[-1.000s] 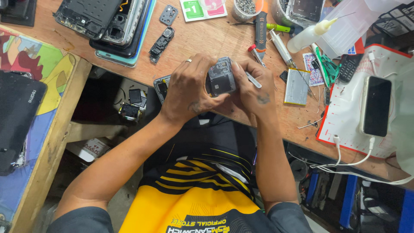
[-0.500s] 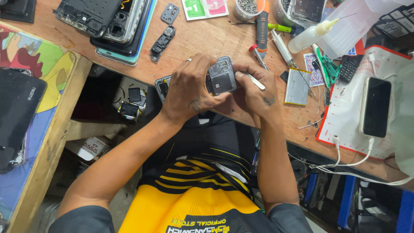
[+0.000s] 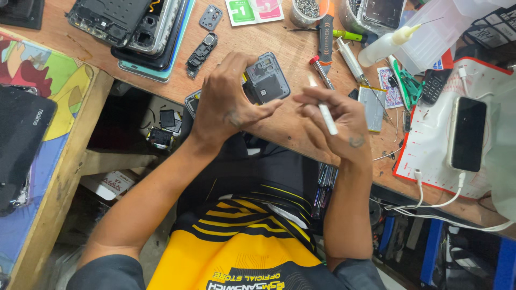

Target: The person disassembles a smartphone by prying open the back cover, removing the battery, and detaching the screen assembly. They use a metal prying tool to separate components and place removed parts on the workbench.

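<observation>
So from my feed: the left hand [image 3: 228, 102] is clamped around a grey phone part [image 3: 266, 79], a camera-end frame piece by the look of it, with most of it sticking out past the fingertips on the far side, thumb pointing toward the other hand. The right hand [image 3: 333, 121] is curled around a thin white stick tool [image 3: 324, 110], pinched between the fingers, its tip angled up toward the grey piece but not touching it; there's a small gap between them. Both hands hover just over the near edge of the wooden bench [image 3: 279, 43]. Just beyond the grip lies a red-tipped screwdriver [image 3: 321, 71]; farther left sits a stack of opened phones [image 3: 134, 29]. Well off to the right, a black phone [image 3: 466, 134] lies on a white mat, cable plugged in.
</observation>
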